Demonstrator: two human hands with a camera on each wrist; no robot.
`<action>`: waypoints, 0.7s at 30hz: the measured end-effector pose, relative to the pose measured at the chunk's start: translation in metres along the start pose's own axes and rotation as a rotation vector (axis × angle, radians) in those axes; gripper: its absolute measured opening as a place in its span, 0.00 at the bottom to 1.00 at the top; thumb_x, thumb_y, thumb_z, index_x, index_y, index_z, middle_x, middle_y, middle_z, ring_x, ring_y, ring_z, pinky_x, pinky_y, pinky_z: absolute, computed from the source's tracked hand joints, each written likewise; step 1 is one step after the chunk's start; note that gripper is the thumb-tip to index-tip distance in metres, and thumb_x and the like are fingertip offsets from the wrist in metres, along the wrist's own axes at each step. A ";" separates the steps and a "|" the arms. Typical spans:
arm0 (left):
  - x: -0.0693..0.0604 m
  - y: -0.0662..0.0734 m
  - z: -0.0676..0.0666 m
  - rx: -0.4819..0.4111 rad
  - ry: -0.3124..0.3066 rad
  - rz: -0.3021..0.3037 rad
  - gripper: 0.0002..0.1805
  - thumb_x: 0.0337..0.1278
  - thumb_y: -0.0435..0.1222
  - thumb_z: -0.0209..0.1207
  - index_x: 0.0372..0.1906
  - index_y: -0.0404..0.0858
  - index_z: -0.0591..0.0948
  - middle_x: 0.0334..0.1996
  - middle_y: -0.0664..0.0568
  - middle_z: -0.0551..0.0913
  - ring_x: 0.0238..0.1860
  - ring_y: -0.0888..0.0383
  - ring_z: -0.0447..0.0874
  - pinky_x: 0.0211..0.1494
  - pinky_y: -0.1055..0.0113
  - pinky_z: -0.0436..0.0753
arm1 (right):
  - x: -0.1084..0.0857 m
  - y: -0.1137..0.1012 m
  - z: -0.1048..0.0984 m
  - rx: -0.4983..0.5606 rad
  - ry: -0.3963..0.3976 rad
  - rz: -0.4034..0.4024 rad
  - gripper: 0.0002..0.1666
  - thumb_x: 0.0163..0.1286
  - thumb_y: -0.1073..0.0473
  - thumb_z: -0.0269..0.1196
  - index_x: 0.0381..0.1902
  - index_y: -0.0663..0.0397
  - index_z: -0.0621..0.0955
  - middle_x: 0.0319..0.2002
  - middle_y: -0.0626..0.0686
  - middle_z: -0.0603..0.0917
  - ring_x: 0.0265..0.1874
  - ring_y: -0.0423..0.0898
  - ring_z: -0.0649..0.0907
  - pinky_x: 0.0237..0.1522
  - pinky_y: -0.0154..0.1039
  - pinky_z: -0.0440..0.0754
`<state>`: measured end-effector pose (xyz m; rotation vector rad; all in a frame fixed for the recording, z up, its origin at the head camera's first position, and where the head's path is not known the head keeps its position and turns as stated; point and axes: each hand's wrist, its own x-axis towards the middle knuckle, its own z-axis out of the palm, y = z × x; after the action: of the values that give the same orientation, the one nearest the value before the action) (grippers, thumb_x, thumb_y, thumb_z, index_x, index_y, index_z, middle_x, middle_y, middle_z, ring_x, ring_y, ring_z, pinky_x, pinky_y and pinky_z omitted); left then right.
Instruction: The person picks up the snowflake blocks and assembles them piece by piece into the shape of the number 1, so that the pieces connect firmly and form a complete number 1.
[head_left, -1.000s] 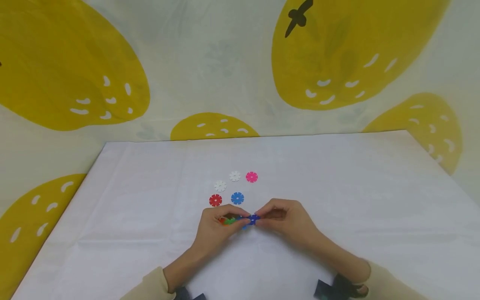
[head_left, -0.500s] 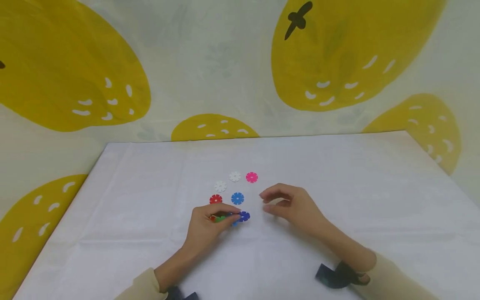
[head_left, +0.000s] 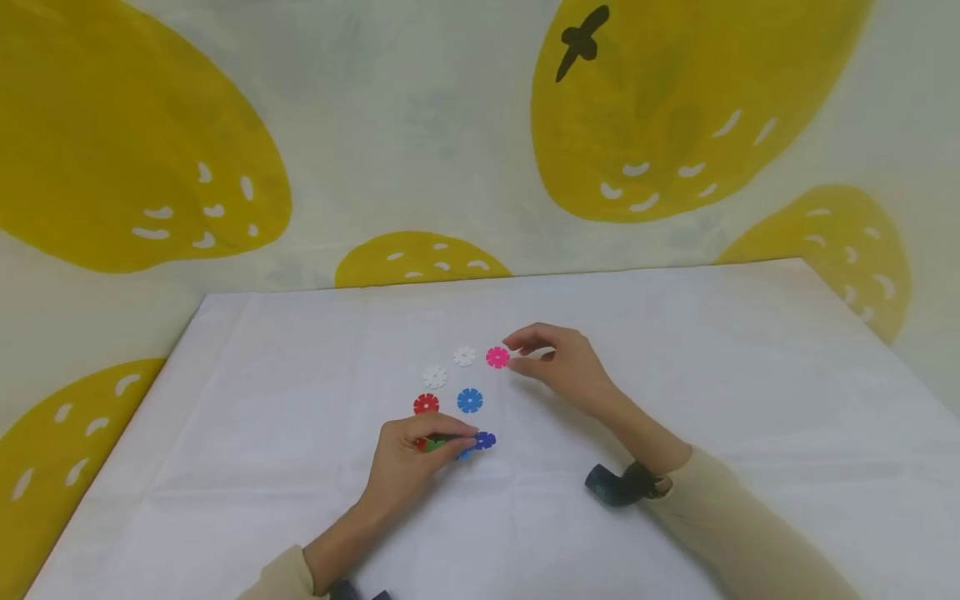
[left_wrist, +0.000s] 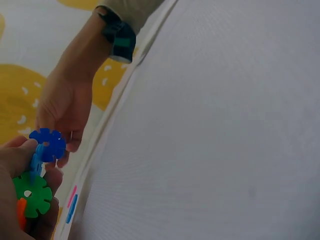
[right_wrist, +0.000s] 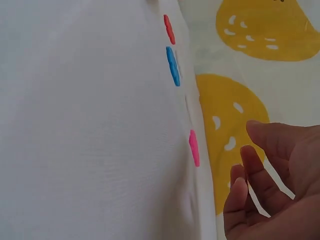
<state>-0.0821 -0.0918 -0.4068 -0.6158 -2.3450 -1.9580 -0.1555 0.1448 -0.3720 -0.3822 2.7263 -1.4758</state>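
Observation:
My left hand (head_left: 408,454) pinches a joined chain of notched plastic snowflake discs. A dark blue disc (head_left: 485,440) sticks out past its fingertips. In the left wrist view, a light blue disc (left_wrist: 36,161), a green disc (left_wrist: 33,195) and an orange disc (left_wrist: 21,214) follow behind it, partly covered by the fingers. My right hand (head_left: 566,367) hovers at the right edge of a loose pink disc (head_left: 497,357), thumb and fingers parted with nothing between them. The right wrist view shows this pink disc (right_wrist: 194,148) edge-on, apart from the fingers.
Two white discs (head_left: 464,356) lie left of the pink one. Nearer are a loose blue disc (head_left: 470,401) and a red disc (head_left: 426,404), the latter just beyond my left hand. All rest on a white-covered table (head_left: 675,333) against a lemon-patterned cloth backdrop (head_left: 420,167).
My right hand has let go of the dark blue disc and moved away, up to the pink disc. My left hand has shifted slightly left, still holding the chain.

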 end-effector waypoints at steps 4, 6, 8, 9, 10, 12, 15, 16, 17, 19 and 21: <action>-0.001 -0.003 -0.001 -0.027 -0.012 0.029 0.06 0.50 0.31 0.68 0.35 0.40 0.88 0.34 0.55 0.87 0.39 0.55 0.84 0.42 0.66 0.81 | 0.008 0.004 0.009 -0.004 0.023 0.023 0.15 0.61 0.58 0.69 0.47 0.48 0.84 0.44 0.47 0.84 0.45 0.46 0.78 0.46 0.43 0.78; -0.001 -0.006 -0.001 -0.038 -0.016 0.027 0.06 0.50 0.30 0.68 0.35 0.39 0.88 0.34 0.55 0.87 0.39 0.54 0.84 0.42 0.66 0.81 | 0.011 0.005 0.014 -0.011 0.040 0.036 0.15 0.60 0.58 0.69 0.47 0.48 0.84 0.43 0.46 0.84 0.45 0.46 0.78 0.46 0.43 0.78; -0.001 -0.007 0.000 -0.046 -0.020 0.025 0.06 0.50 0.29 0.68 0.35 0.39 0.88 0.33 0.54 0.87 0.39 0.54 0.84 0.42 0.66 0.81 | 0.013 0.008 0.017 -0.008 0.064 0.041 0.15 0.60 0.58 0.69 0.46 0.48 0.85 0.42 0.47 0.84 0.43 0.46 0.78 0.45 0.42 0.77; -0.002 -0.008 0.001 -0.051 -0.022 0.023 0.06 0.50 0.29 0.68 0.35 0.39 0.88 0.34 0.54 0.87 0.39 0.54 0.84 0.42 0.66 0.81 | 0.014 0.010 0.019 -0.008 0.078 0.043 0.15 0.60 0.58 0.69 0.46 0.48 0.85 0.41 0.47 0.84 0.42 0.46 0.78 0.44 0.42 0.77; -0.002 -0.008 0.001 -0.054 -0.025 0.022 0.06 0.50 0.29 0.68 0.35 0.39 0.88 0.33 0.54 0.87 0.39 0.54 0.84 0.42 0.66 0.81 | 0.014 0.011 0.021 -0.007 0.093 0.045 0.14 0.60 0.57 0.70 0.45 0.47 0.85 0.40 0.47 0.84 0.41 0.46 0.78 0.43 0.41 0.77; -0.003 -0.010 0.002 -0.058 -0.029 0.024 0.06 0.50 0.29 0.68 0.36 0.38 0.88 0.33 0.53 0.87 0.38 0.54 0.84 0.42 0.65 0.81 | 0.014 0.016 0.024 -0.013 0.120 0.047 0.14 0.59 0.57 0.70 0.45 0.46 0.85 0.39 0.47 0.84 0.39 0.45 0.78 0.41 0.41 0.76; -0.004 -0.011 0.003 -0.048 -0.028 0.007 0.07 0.49 0.29 0.68 0.35 0.39 0.88 0.33 0.54 0.87 0.38 0.54 0.84 0.41 0.66 0.81 | 0.012 0.021 0.029 -0.042 0.134 0.059 0.14 0.59 0.55 0.70 0.45 0.42 0.84 0.39 0.46 0.82 0.38 0.46 0.77 0.39 0.40 0.77; -0.004 -0.010 0.002 -0.038 -0.025 -0.003 0.06 0.49 0.29 0.69 0.35 0.39 0.88 0.32 0.54 0.87 0.38 0.54 0.84 0.41 0.66 0.81 | 0.012 0.021 0.030 -0.053 0.133 0.064 0.15 0.59 0.55 0.70 0.46 0.41 0.84 0.40 0.46 0.82 0.39 0.46 0.76 0.39 0.40 0.77; -0.004 -0.009 0.002 -0.028 -0.022 -0.016 0.06 0.49 0.29 0.68 0.35 0.39 0.88 0.32 0.55 0.87 0.38 0.55 0.84 0.40 0.67 0.81 | 0.011 0.022 0.031 -0.064 0.131 0.062 0.16 0.59 0.55 0.70 0.46 0.41 0.84 0.41 0.46 0.81 0.39 0.46 0.76 0.39 0.40 0.77; -0.003 -0.005 0.001 -0.014 -0.019 -0.040 0.06 0.49 0.29 0.68 0.35 0.40 0.88 0.32 0.55 0.87 0.38 0.55 0.84 0.40 0.67 0.81 | 0.011 0.022 0.033 -0.084 0.127 0.055 0.17 0.59 0.55 0.70 0.48 0.41 0.83 0.42 0.47 0.81 0.40 0.46 0.76 0.41 0.40 0.77; -0.002 0.001 0.001 -0.008 -0.016 -0.052 0.06 0.50 0.28 0.68 0.34 0.39 0.88 0.32 0.55 0.87 0.38 0.55 0.84 0.40 0.67 0.81 | 0.013 0.023 0.034 -0.101 0.129 0.041 0.18 0.59 0.56 0.70 0.48 0.41 0.83 0.43 0.47 0.80 0.41 0.46 0.76 0.42 0.40 0.78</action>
<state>-0.0799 -0.0915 -0.4061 -0.5797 -2.3875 -1.9918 -0.1680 0.1260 -0.4088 -0.2391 2.8977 -1.4038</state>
